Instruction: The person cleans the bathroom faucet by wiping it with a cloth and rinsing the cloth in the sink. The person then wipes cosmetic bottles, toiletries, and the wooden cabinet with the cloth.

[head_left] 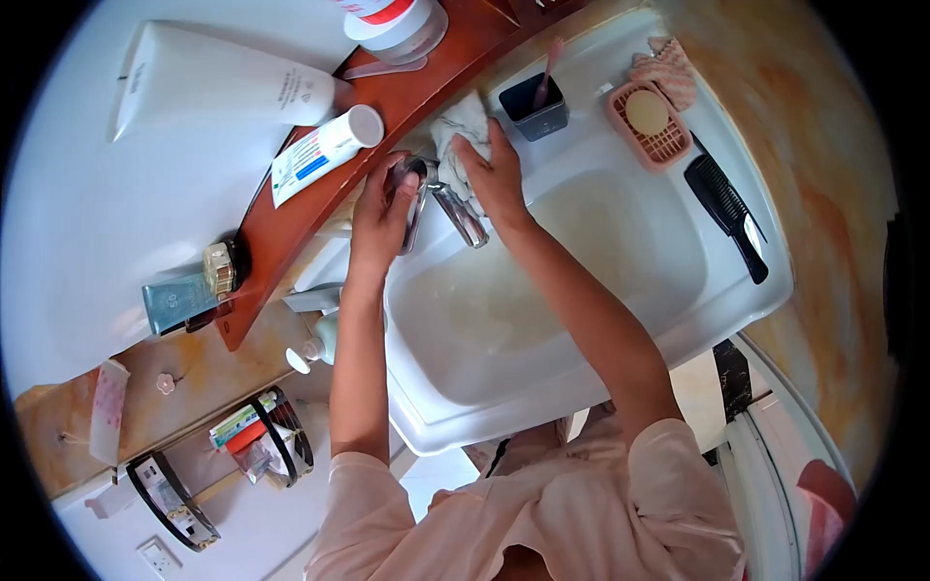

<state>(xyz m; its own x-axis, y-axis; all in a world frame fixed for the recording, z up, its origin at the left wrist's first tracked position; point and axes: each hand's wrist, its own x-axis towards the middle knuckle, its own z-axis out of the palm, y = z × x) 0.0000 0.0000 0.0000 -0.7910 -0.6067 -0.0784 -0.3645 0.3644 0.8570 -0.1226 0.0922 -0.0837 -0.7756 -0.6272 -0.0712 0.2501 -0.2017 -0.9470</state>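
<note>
Standing at the back of the white sink, the silver tap was grasped by the left hand, whose fingers were curled partly round its metal handle, with the thumb laid along it. A white cloth was held bunched in the right hand, which was closed over the fabric with thumb and fingers bent. The cloth was held close beside the tap's spout; whether the two touched could not be told.

To the right of the cloth, a dark square cup was set on the sink's back ledge, with a pink toothbrush leaning in it. Farther along, a round bar of soap was seated in a pink soap dish, and a striped pink cloth was crumpled just beside the dish. A black comb was laid along the sink's right ledge.

Above the tap, a reddish-brown shelf was lined with toiletries, among them a small white tube and a larger white tube. A pump bottle was partly hidden by the left forearm.
</note>
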